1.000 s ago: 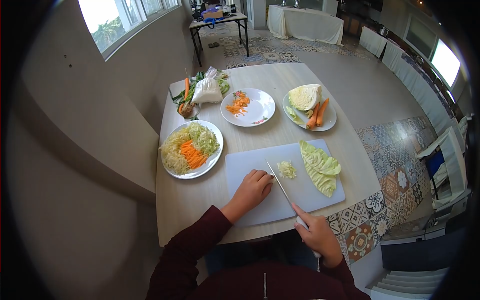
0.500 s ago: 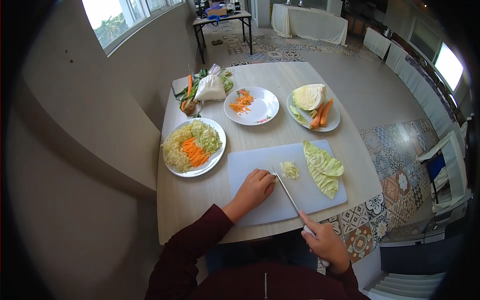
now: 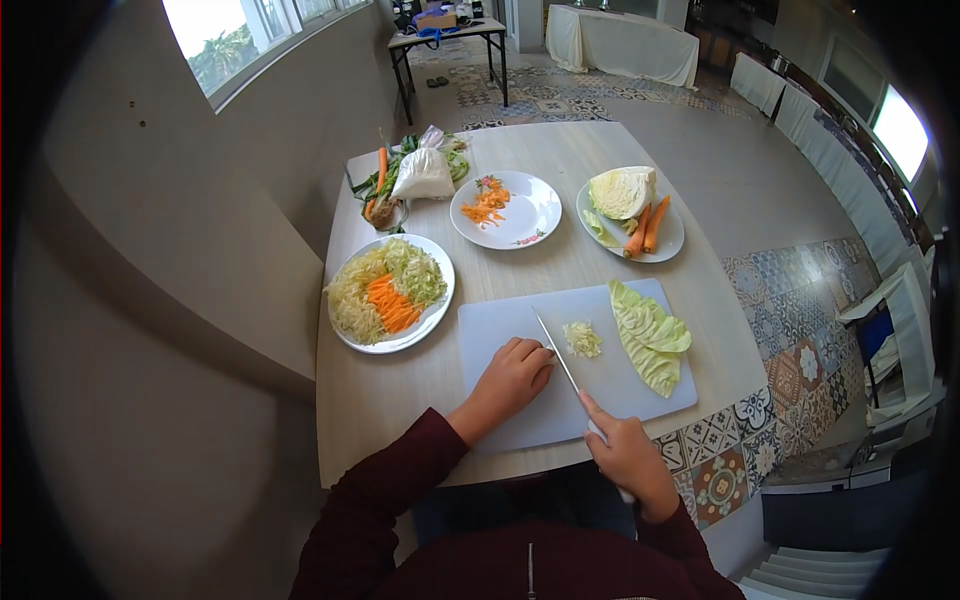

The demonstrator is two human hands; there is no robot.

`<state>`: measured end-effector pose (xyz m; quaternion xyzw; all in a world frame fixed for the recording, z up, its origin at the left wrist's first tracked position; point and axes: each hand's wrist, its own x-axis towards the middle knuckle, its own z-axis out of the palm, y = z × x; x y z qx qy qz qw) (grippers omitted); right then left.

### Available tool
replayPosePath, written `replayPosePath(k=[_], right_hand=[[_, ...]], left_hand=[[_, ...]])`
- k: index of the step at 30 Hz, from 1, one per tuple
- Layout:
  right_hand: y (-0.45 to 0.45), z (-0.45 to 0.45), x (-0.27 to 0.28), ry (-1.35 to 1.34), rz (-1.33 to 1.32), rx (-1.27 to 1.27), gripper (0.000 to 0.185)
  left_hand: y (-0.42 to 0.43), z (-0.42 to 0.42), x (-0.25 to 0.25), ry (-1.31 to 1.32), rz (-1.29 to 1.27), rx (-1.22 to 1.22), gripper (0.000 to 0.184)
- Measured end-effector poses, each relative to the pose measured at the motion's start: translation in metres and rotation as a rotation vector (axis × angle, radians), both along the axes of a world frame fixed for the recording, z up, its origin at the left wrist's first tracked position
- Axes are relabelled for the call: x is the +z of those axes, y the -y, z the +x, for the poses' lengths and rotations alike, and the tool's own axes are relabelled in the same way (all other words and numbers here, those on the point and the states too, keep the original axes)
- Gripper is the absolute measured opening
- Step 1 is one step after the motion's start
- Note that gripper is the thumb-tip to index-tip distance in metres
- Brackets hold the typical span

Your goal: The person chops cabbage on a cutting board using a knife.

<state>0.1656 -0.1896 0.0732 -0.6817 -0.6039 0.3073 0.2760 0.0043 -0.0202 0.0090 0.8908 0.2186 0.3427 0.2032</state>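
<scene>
My right hand point(image 3: 632, 455) is wrapped round the white handle of a knife point(image 3: 559, 352). The blade slants up and left across the white cutting board point(image 3: 500, 430), close beside my left fingertips. My left hand point(image 3: 512, 376) presses down on the board with curled fingers; whatever lies under them is hidden. Just right of the blade sits a small heap of shredded cabbage point(image 3: 582, 339). Some loose cabbage leaves point(image 3: 648, 338) rest along the board's right side.
At left, a plate point(image 3: 440, 318) bears shredded cabbage and carrot strips point(image 3: 393, 304). Behind the board, a flowered plate point(image 3: 535, 205) has carrot bits point(image 3: 485, 206). Another plate point(image 3: 668, 252) carries a cut cabbage point(image 3: 622, 192) and carrots point(image 3: 655, 226). A white bag point(image 3: 423, 176) lies among vegetables.
The knife and my right hand have moved forward and slightly left, the tip now farther up the board. My left hand stays in nearly the same place.
</scene>
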Motion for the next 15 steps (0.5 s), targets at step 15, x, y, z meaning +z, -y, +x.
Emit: replayPosePath(k=[15], right_hand=[[0.034, 0.006, 0.035, 0.024, -0.114, 0.039, 0.057]], left_hand=[[-0.002, -0.001, -0.003, -0.019, -0.005, -0.003, 0.022]])
